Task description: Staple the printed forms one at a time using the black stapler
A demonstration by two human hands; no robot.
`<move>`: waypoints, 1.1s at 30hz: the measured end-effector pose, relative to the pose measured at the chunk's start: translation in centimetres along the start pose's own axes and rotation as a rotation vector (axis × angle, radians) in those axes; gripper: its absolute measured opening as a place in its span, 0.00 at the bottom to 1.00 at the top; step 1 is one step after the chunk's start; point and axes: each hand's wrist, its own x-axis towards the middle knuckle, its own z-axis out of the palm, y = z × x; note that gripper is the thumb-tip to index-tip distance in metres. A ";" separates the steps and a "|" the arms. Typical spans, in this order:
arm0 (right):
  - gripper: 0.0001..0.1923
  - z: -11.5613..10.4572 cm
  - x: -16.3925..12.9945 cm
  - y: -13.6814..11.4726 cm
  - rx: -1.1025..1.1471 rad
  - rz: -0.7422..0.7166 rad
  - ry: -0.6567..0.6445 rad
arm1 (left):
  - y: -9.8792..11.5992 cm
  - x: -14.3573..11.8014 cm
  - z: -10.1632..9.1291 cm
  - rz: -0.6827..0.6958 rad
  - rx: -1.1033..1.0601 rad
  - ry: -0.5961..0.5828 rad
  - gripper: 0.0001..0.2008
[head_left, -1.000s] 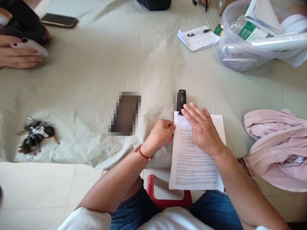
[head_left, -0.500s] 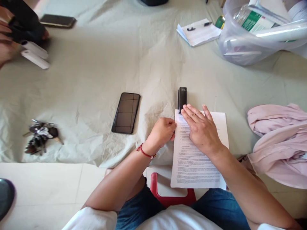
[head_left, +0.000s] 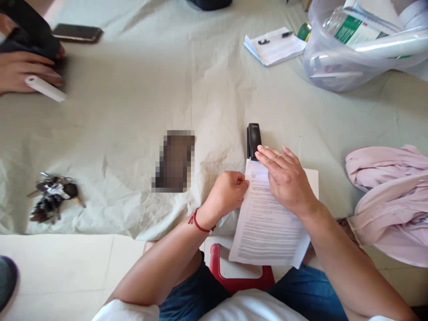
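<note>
Printed sheets of paper (head_left: pixel 267 232) lie in front of me, their lower part hanging past the table edge. My left hand (head_left: pixel 230 191) is closed in a pinch on the left edge of the sheets. A black stapler (head_left: pixel 254 138) rests on the cloth just beyond their top left corner. My right hand (head_left: pixel 287 176) lies over the upper part of the sheets with its fingers stretched out, the fingertips at the stapler's near end. From this angle I cannot tell whether the stapler's jaws touch the paper.
A pixelated phone (head_left: pixel 174 160) and a bunch of keys (head_left: pixel 55 196) lie to the left. Pink fabric (head_left: pixel 394 200) is at the right. Beyond are a notepad (head_left: pixel 277 49) and a plastic tub (head_left: pixel 337 76). Another person's hand (head_left: pixel 26 71) is near a second phone (head_left: pixel 76 33).
The sheets have slid towards me and their lower end has swung left. My left hand has come nearer with them. The other person's hand has moved onto the white item.
</note>
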 end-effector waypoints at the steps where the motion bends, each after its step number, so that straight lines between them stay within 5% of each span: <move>1: 0.29 -0.4 0.1 0.3 0.053 0.009 0.010 | 0.0 -0.2 -0.1 -0.010 0.015 -0.025 0.18; 6: 0.17 -3.8 0.2 2.9 0.327 0.287 0.070 | 0.2 -1.3 -1.0 0.045 -0.014 -0.186 0.14; 11: 0.28 -9.4 -1.4 7.3 0.566 0.545 -0.458 | 0.3 -1.5 -2.3 0.156 -0.130 -0.267 0.11; 14: 0.29 -11.4 -2.6 9.6 0.635 0.594 -0.529 | 0.2 -0.9 -2.9 0.178 -0.268 -0.172 0.12; 19: 0.23 -9.6 -2.3 9.0 0.996 0.777 -0.074 | 0.1 0.4 -3.8 0.228 -0.424 0.101 0.10; 27: 0.21 -5.0 0.3 6.1 1.163 0.833 0.030 | 0.3 0.9 -3.8 0.277 -0.564 0.349 0.12; 30: 0.20 -4.4 1.3 6.1 1.189 0.842 0.203 | 0.1 1.0 -3.4 0.314 -0.630 0.346 0.16; 33: 0.24 -3.9 2.4 5.9 1.200 0.820 0.358 | -0.2 0.9 -2.7 0.262 -0.728 0.151 0.17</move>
